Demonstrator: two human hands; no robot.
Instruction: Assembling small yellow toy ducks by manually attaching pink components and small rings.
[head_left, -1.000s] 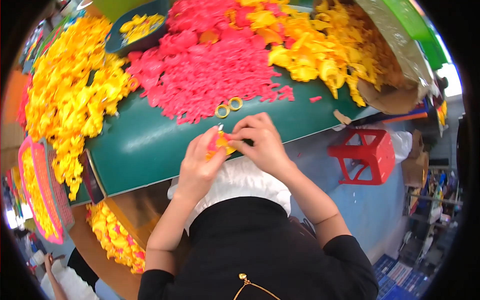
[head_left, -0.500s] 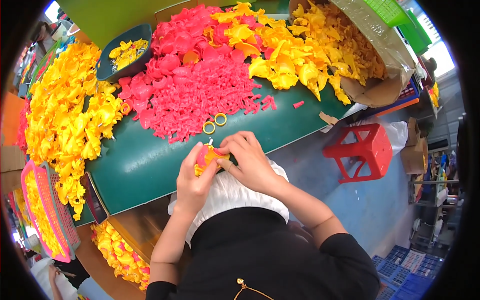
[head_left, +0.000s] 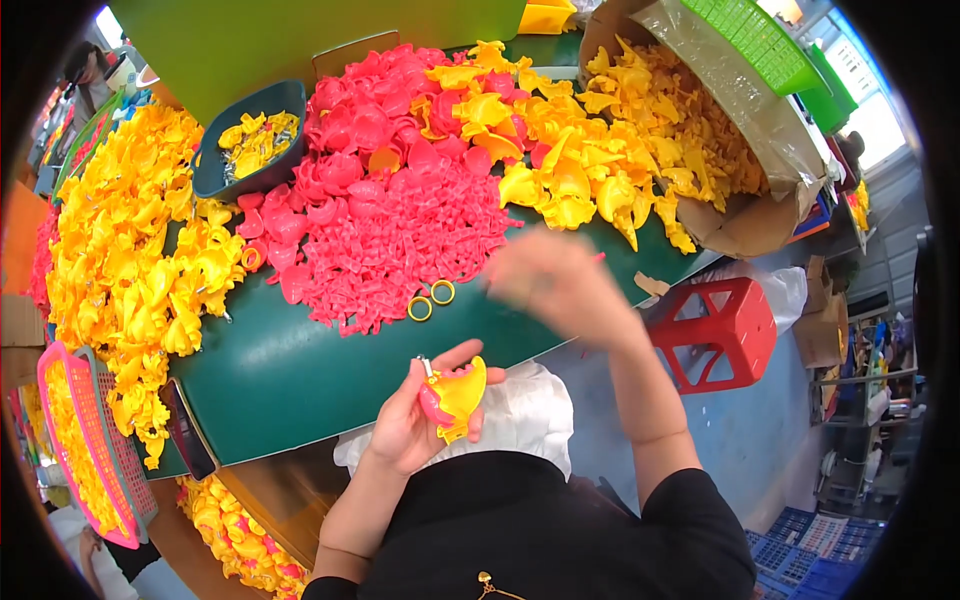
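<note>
My left hand (head_left: 402,432) cradles a yellow-and-pink plastic toy part (head_left: 458,396) with a small silvery metal piece at its top, in front of my white cloth. Smeared by motion, my right hand (head_left: 555,282) is over the right side of the green table (head_left: 290,365), by the edge of a heap of small pink plastic pieces (head_left: 415,220); its fingers cannot be made out. Two yellow rings (head_left: 420,308) lie side by side on the table between the heap and my left hand.
Larger pink shells (head_left: 375,110) and yellow plastic pieces (head_left: 565,180) are heaped at the back. More yellow parts (head_left: 130,240) cover the left. A dark bin (head_left: 210,165), an open cardboard box (head_left: 745,230) and a red stool (head_left: 740,325) stand around; a pink basket (head_left: 70,420) is at left.
My right hand has let go of the toy part and moved right and up to the small pink pieces. My left hand has lowered a little, its fingers more opened under the part.
</note>
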